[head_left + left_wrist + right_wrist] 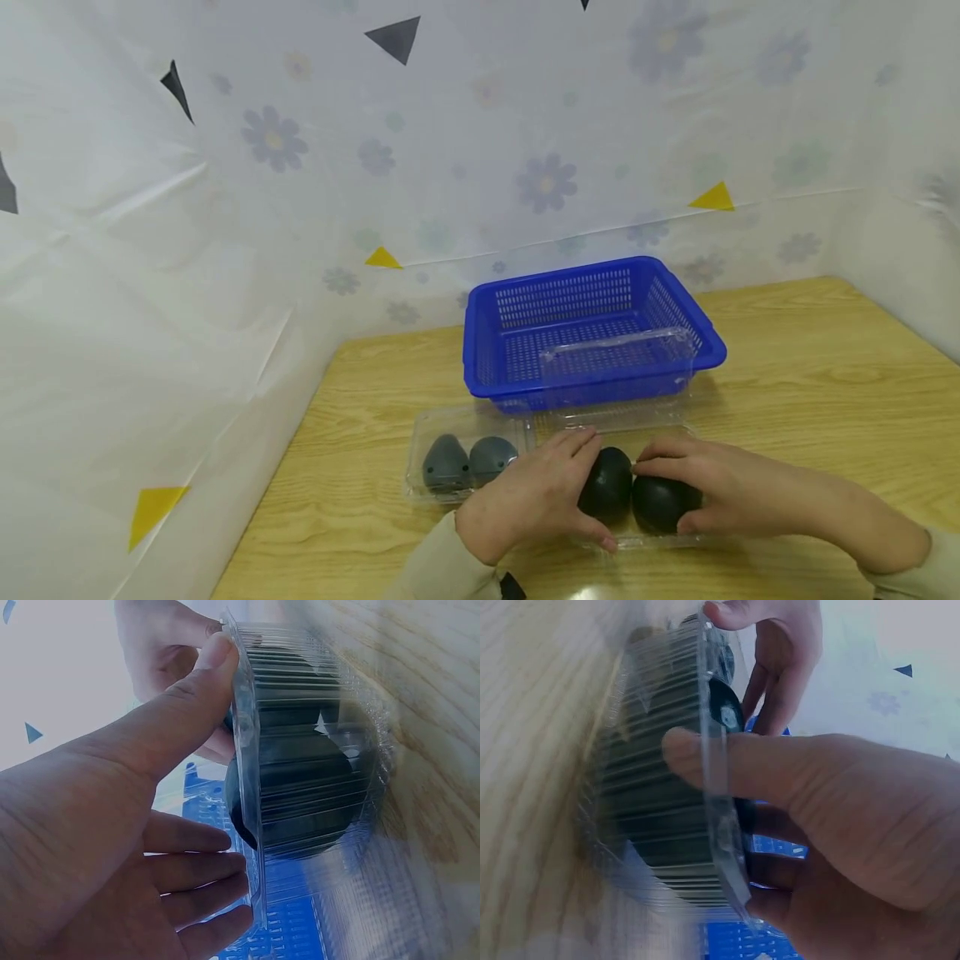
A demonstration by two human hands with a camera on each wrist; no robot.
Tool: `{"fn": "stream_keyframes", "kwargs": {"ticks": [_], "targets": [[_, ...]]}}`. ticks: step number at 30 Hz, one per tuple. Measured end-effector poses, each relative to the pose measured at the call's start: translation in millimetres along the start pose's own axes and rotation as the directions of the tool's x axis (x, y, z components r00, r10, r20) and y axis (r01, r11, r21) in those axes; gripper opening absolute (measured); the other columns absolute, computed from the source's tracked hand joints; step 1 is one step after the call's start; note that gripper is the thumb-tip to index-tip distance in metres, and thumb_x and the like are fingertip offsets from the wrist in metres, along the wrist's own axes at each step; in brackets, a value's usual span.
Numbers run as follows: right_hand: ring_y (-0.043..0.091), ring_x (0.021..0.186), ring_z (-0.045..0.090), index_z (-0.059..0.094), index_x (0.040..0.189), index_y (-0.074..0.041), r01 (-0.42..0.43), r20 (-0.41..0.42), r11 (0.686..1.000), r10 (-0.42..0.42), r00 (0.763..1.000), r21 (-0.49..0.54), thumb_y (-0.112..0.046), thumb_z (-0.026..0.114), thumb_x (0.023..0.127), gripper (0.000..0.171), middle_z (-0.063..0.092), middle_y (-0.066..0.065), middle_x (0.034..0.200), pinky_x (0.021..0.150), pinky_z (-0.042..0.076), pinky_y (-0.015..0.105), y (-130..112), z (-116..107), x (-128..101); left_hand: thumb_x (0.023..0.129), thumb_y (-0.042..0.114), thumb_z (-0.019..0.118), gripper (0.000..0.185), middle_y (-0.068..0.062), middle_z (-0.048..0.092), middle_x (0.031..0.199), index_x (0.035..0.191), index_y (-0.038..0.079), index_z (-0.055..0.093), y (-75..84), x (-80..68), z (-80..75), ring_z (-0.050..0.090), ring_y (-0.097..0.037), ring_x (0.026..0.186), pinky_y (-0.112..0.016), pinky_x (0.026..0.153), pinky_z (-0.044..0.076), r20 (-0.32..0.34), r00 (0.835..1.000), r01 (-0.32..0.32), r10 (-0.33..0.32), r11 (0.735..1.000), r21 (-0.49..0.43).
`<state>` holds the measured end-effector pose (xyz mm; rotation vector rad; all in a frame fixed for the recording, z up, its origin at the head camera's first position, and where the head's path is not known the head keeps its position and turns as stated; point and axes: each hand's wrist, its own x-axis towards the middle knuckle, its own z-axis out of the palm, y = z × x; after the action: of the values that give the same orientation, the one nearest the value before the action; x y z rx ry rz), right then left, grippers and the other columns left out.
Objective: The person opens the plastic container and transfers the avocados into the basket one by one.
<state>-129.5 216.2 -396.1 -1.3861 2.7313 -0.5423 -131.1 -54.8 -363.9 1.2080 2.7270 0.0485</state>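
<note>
Left hand curled round left black egg, thumb on tray rim. Right hand grips right black egg. Both eggs sit in near clear tray on table.

Far left: second tray already holds two grey eggs. Blue basket behind holds only clear lid. Judged about halfway: near tray filled, not yet closed.
</note>
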Motion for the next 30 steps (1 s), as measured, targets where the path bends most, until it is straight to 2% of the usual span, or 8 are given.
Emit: {"fn": "stream_keyframes", "kwargs": {"ticks": [3, 6, 13, 22, 30], "targets": [[0.020, 0.116, 0.060, 0.057, 0.136, -0.023, -0.009, 0.056, 0.999, 0.007, 0.998, 0.039, -0.033, 0.082, 0.080, 0.063, 0.058, -0.003, 0.132, 0.084, 0.059, 0.032, 2.0, -3.5, -1.3, 0.077, 0.075, 0.063, 0.105, -0.004, 0.033, 0.161, 0.156, 0.013, 0.029, 0.0, 0.0, -0.1, 0.034, -0.017, 0.148, -0.030, 0.118, 0.038, -0.006, 1.000, -0.003, 0.003, 1.000, 0.004], [0.017, 0.116, 0.059, 0.056, 0.137, -0.024, -0.010, 0.083, 0.997, 0.004, 0.997, 0.071, -0.032, 0.082, 0.080, 0.063, 0.058, -0.005, 0.131, 0.084, 0.058, 0.030, 3.3, -5.9, -2.1, 0.077, 0.075, 0.062, 0.106, -0.004, 0.033, 0.161, 0.156, 0.013, 0.030, 0.3, 0.2, -0.2, 0.034, -0.017, 0.148, -0.030, 0.118, 0.038, -0.008, 1.000, -0.004, 0.004, 1.000, 0.012], [0.014, 0.115, 0.057, 0.058, 0.134, -0.028, -0.009, 0.049, 0.997, 0.005, 0.999, 0.081, -0.034, 0.083, 0.078, 0.061, 0.058, -0.008, 0.129, 0.082, 0.057, 0.027, 2.3, -10.0, -4.5, 0.076, 0.076, 0.062, 0.107, -0.002, 0.033, 0.161, 0.156, 0.013, 0.030, 1.0, 1.1, 0.0, 0.034, -0.016, 0.148, -0.030, 0.118, 0.037, -0.012, 1.000, 0.001, -0.001, 1.000, 0.021], [0.006, 0.113, 0.055, 0.057, 0.134, -0.031, 0.000, 0.018, 0.987, -0.003, 1.000, 0.161, -0.038, 0.078, 0.083, 0.055, 0.056, -0.011, 0.130, 0.076, 0.053, 0.021, -0.4, -19.6, -7.7, 0.075, 0.077, 0.061, 0.108, -0.002, 0.031, 0.162, 0.157, 0.014, 0.028, 0.9, 1.7, -0.8, 0.031, -0.016, 0.149, -0.030, 0.120, 0.035, 0.019, 1.000, 0.012, -0.012, 1.000, 0.010], [0.002, 0.111, 0.054, 0.055, 0.136, -0.032, -0.028, 0.020, 0.979, 0.024, 1.000, 0.200, -0.038, 0.076, 0.086, 0.055, 0.055, -0.011, 0.130, 0.074, 0.053, 0.020, 0.8, -26.0, -12.8, 0.073, 0.078, 0.062, 0.110, -0.004, 0.034, 0.160, 0.155, 0.011, 0.032, 1.5, 2.3, 0.3, 0.033, -0.017, 0.148, -0.028, 0.120, 0.034, -0.006, 1.000, 0.008, -0.008, 0.998, 0.056]]}}
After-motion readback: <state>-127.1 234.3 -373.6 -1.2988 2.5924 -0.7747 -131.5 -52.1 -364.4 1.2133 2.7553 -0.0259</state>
